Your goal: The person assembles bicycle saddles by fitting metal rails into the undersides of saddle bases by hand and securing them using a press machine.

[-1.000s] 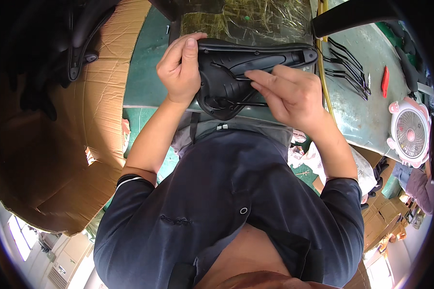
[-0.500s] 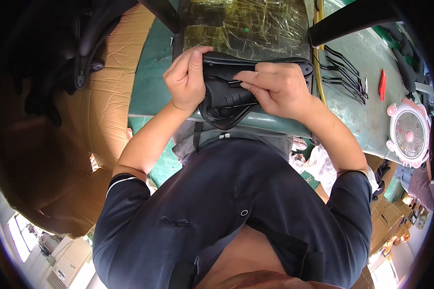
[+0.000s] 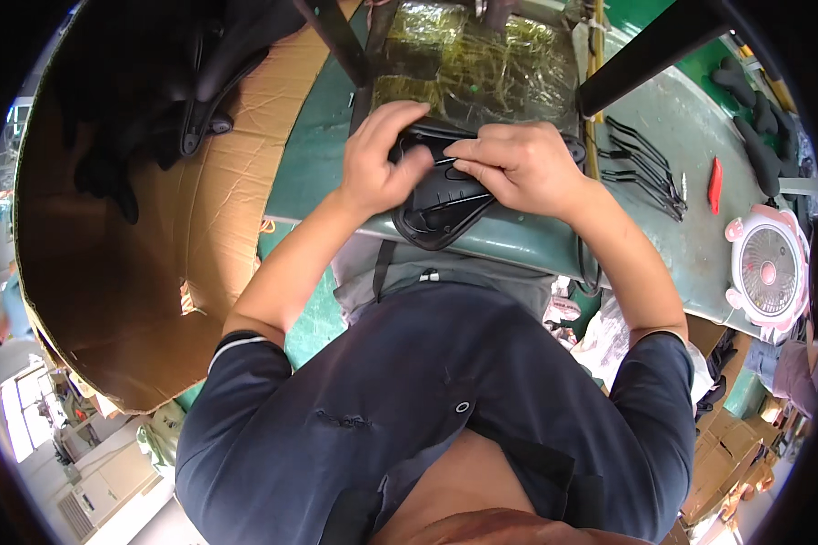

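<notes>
A black moulded plastic part (image 3: 441,213), flat and rounded at its near end, lies at the near edge of the green worktable (image 3: 527,241). My left hand (image 3: 382,163) grips its left side with the thumb on top. From the right, my right hand (image 3: 518,168) lies over the part, fingers pinching a thin black strip against its upper face. Both hands hide much of the part.
A large cardboard box (image 3: 154,236) holding black parts stands at the left. Thin black wire pieces (image 3: 645,168), a red cutter (image 3: 715,184) and a small pink fan (image 3: 768,272) lie on the table's right side. A glossy plastic-wrapped sheet (image 3: 482,64) lies beyond my hands.
The black part has come closer to the table's near edge and turned, its rounded end now hanging toward me. Both hands have closed in over it; my head has shifted.
</notes>
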{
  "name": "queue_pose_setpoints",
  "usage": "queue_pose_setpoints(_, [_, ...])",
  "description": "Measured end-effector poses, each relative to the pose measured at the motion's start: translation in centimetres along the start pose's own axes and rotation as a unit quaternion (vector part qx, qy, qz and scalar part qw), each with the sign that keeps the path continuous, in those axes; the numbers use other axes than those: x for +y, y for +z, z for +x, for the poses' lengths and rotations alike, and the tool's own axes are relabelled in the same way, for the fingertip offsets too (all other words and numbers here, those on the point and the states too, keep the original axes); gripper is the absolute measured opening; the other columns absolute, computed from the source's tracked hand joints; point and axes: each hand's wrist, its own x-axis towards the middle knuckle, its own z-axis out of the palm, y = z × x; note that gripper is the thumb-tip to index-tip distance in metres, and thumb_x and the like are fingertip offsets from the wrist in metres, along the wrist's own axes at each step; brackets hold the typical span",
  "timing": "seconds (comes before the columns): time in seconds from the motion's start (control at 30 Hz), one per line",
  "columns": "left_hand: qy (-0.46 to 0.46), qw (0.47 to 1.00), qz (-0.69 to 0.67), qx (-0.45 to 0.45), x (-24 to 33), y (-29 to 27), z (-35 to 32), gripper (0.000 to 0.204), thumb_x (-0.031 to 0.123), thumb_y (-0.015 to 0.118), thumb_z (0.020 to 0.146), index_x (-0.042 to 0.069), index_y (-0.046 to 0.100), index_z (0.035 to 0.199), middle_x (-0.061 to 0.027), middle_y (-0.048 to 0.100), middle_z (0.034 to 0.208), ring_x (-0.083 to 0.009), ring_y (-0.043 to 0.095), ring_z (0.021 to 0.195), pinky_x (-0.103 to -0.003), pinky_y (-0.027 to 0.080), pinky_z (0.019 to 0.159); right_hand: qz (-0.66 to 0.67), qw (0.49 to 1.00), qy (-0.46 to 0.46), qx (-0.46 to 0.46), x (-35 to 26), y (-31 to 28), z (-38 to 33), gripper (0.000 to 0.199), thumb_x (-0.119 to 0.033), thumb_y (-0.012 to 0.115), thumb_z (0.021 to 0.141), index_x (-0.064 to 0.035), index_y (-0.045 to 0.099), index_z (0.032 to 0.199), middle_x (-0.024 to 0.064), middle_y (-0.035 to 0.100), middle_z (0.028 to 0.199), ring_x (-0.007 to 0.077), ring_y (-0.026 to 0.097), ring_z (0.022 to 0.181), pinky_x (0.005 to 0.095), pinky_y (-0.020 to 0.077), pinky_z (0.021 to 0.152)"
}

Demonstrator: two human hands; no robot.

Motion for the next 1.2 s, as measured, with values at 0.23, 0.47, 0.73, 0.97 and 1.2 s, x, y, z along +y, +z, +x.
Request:
queue_pose_setpoints(0.23, [-0.086, 0.979, 0.171, 0.069, 3.5, 3.2, -0.4, 0.061, 0.017, 0.087, 0.089, 0.006, 0.057, 0.141, -0.0250, 0.059, 0.122, -0.0458, 0.061, 0.113, -0.051, 0.051, 0.099, -0.154, 0.936, 0.224, 0.226, -1.1, -0.3, 0.4, 0.070, -0.038, 0.085, 0.089, 0.0053, 0.064, 0.139, 0.0285, 0.067, 0.131, 0.0448, 0.067, 0.120, 0.0503, 0.0585, 0.098])
queue_pose_setpoints(0.47, [-0.029, 0.984, 0.176, -0.029, 2.1, 5.3, 3.2, 0.025, 0.021, 0.084, 0.091, -0.001, 0.072, 0.085, -0.0247, 0.069, 0.128, -0.0459, 0.067, 0.111, -0.050, 0.054, 0.096, -0.141, 0.918, 0.227, 0.292, 1.0, 3.9, -0.4, 0.045, -0.017, 0.073, 0.078, -0.0022, 0.075, 0.120, 0.0181, 0.072, 0.114, 0.0384, 0.074, 0.090, 0.0476, 0.0637, 0.077])
queue_pose_setpoints(0.73, [0.007, 0.982, 0.187, 0.030, -2.9, 7.0, 5.7, 0.022, 0.016, 0.082, 0.091, 0.003, 0.069, 0.080, -0.0202, 0.073, 0.123, -0.0410, 0.071, 0.106, -0.048, 0.057, 0.091, -0.153, 0.909, 0.205, 0.328, 5.3, 4.5, 2.4, 0.047, -0.025, 0.079, 0.081, -0.0074, 0.073, 0.124, 0.0152, 0.073, 0.109, 0.0365, 0.076, 0.093, 0.0463, 0.0631, 0.076])
queue_pose_setpoints(0.97, [-0.007, 0.983, 0.158, 0.091, -2.1, 6.8, 4.9, 0.042, 0.019, 0.085, 0.086, 0.003, 0.063, 0.119, -0.0234, 0.067, 0.136, -0.0424, 0.067, 0.121, -0.047, 0.056, 0.101, -0.091, 0.916, 0.278, 0.274, 4.2, 4.1, 2.2, 0.085, -0.052, 0.083, 0.090, 0.0075, 0.058, 0.145, 0.0291, 0.072, 0.128, 0.0466, 0.071, 0.117, 0.0503, 0.0588, 0.099])
queue_pose_setpoints(1.2, [-0.165, 0.978, 0.127, -0.001, -0.2, 5.3, 5.1, 0.050, 0.020, 0.081, 0.084, 0.005, 0.063, 0.127, -0.0197, 0.069, 0.126, -0.0433, 0.070, 0.110, -0.050, 0.059, 0.092, 0.124, 0.897, 0.358, 0.227, 2.9, 2.0, 1.1, 0.069, -0.038, 0.072, 0.105, 0.0035, 0.052, 0.157, 0.0296, 0.068, 0.143, 0.0391, 0.067, 0.134, 0.0413, 0.0510, 0.113])
